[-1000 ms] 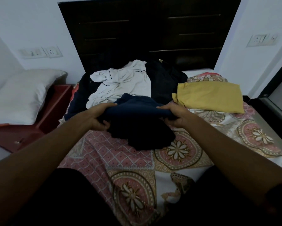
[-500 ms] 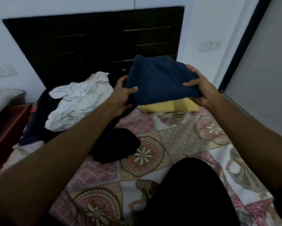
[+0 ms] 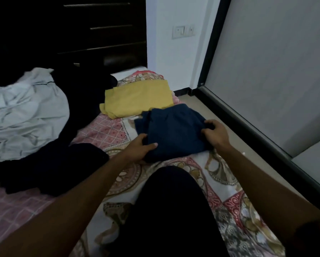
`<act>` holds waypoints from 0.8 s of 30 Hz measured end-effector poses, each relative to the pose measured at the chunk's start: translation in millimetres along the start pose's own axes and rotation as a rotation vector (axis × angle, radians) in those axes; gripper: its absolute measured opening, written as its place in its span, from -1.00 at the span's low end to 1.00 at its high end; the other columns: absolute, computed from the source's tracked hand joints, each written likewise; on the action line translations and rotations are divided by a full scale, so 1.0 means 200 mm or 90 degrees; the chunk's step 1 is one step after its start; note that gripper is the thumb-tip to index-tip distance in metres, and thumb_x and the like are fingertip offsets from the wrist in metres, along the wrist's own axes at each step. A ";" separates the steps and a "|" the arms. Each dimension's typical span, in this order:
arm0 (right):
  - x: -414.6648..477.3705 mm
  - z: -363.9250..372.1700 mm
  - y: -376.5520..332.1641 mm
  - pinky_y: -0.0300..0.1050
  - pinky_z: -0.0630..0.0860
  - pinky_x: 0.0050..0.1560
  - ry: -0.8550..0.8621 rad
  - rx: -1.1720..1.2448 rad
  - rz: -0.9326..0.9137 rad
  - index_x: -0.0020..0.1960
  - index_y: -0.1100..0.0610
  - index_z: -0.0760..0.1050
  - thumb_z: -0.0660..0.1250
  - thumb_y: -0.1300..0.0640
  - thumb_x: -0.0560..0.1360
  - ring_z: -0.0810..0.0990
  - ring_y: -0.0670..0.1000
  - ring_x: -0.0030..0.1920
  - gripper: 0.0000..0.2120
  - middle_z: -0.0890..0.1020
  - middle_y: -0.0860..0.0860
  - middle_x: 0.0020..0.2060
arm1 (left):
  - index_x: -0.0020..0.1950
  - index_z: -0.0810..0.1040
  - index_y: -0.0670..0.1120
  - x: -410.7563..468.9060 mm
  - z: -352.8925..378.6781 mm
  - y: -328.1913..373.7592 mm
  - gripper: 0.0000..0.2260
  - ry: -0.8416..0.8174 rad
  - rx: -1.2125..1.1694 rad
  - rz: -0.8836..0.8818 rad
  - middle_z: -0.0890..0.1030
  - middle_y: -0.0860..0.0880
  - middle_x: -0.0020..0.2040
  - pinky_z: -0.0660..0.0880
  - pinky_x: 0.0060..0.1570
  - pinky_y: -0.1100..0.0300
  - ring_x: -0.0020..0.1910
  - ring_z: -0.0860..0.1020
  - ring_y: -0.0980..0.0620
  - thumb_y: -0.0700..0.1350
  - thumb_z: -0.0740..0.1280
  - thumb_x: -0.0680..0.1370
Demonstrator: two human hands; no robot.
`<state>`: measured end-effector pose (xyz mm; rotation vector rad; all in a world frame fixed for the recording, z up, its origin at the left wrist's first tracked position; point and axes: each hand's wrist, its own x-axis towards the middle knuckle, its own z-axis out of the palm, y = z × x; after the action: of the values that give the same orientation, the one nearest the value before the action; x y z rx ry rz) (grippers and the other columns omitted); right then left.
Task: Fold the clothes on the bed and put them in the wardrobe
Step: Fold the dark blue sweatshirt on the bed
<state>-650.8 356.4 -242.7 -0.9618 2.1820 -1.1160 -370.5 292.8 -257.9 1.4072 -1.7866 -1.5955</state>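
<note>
Head view: fingers point(image 3: 151, 145) of the left hand point(image 3: 138, 147) pinch the folded navy garment point(image 3: 174, 130), and the right hand point(image 3: 213, 135) grips its other side. Both seem to be settling it flat at the bed's point(image 3: 103, 127) right edge, touching the folded yellow garment point(image 3: 138, 98). The white garment point(image 3: 25, 112) lies crumpled toward the left edge.

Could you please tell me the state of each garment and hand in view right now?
navy garment: folded, on the bed
yellow garment: folded, lying flat
white garment: unfolded, crumpled
black garment: unfolded, heaped
left hand: grips navy garment's near-left edge
right hand: grips its right edge
</note>
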 end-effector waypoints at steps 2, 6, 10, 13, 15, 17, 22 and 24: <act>-0.03 0.02 -0.03 0.00 0.50 0.15 0.045 -0.109 -0.012 0.33 0.00 0.52 0.41 0.06 0.42 0.55 0.08 0.14 -0.53 0.58 0.06 0.24 | 0.41 0.35 -0.10 -0.03 0.01 -0.01 -0.54 0.006 0.015 0.012 0.52 -0.06 0.27 0.58 -0.01 0.11 0.06 0.58 -0.01 -0.03 0.40 0.57; -0.14 0.07 -0.08 0.19 0.31 0.30 0.109 -0.308 -0.126 0.34 -0.03 0.50 0.38 -0.02 0.46 0.35 0.15 0.38 -0.56 0.41 0.05 0.39 | 0.32 0.39 -0.03 -0.06 0.00 -0.01 -0.63 0.045 0.051 -0.012 0.58 -0.06 0.09 0.57 -0.31 0.14 -0.12 0.63 0.00 0.02 0.39 0.58; -0.18 0.15 -0.17 0.05 0.46 0.11 0.070 -0.263 -0.378 0.08 0.00 0.64 0.37 0.11 0.48 0.53 0.09 0.14 -0.81 0.60 0.00 0.10 | 0.17 0.51 -0.08 -0.15 -0.15 0.01 -0.76 0.048 0.150 0.014 0.66 -0.13 -0.15 0.58 -0.34 0.14 -0.32 0.63 0.00 -0.05 0.42 0.56; -0.21 0.31 -0.35 0.01 0.55 0.00 -0.190 -0.236 -0.456 -0.01 -0.02 0.67 0.38 0.16 0.50 0.62 -0.01 -0.04 -0.86 0.69 -0.06 -0.03 | 0.04 0.58 -0.01 -0.26 -0.44 0.00 -0.88 0.097 0.275 0.047 0.67 -0.07 -0.19 0.59 -0.17 0.05 -0.24 0.66 -0.06 -0.05 0.43 0.54; -0.25 0.46 -0.48 -0.01 0.57 -0.03 -0.290 -0.274 -0.509 0.01 0.00 0.69 0.37 0.15 0.53 0.63 -0.03 -0.07 -0.86 0.71 -0.07 -0.03 | 0.00 0.59 0.02 -0.36 -0.65 -0.03 -0.90 0.165 0.343 0.062 0.66 -0.01 -0.17 0.55 -0.13 0.11 -0.18 0.65 -0.02 -0.05 0.45 0.52; -0.31 0.67 -0.62 -0.02 0.59 -0.04 -0.350 -0.270 -0.566 0.04 0.03 0.68 0.38 0.14 0.53 0.63 -0.05 -0.11 -0.86 0.71 -0.04 -0.05 | 0.06 0.60 0.03 -0.50 -0.88 -0.10 -0.82 0.224 0.413 0.067 0.66 0.02 -0.07 0.46 -0.09 0.21 -0.08 0.62 0.03 -0.06 0.48 0.48; -0.58 1.12 -0.86 -0.04 0.51 0.26 -0.566 -0.281 -0.564 0.46 -0.02 0.41 0.50 -0.15 0.46 0.58 0.00 0.21 -0.36 0.60 0.01 0.26 | 0.49 0.35 0.12 -0.77 -1.23 -0.38 -0.22 0.203 0.634 -0.044 0.43 -0.09 0.37 0.44 0.25 -0.05 0.32 0.43 -0.15 0.39 0.29 0.31; -0.71 1.28 -0.88 -0.07 0.40 0.36 -0.619 -0.257 -0.531 0.56 -0.03 0.27 0.49 -0.23 0.43 0.47 0.03 0.38 -0.20 0.48 0.01 0.43 | 0.53 0.28 0.15 -0.82 -1.26 -0.48 -0.16 0.235 0.552 -0.049 0.46 -0.10 0.38 0.43 0.28 -0.04 0.33 0.45 -0.13 0.46 0.22 0.30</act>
<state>-321.2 270.2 -217.1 -2.1371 1.1858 -0.2853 -59.0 308.4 -213.7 1.9650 -2.2865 -0.4809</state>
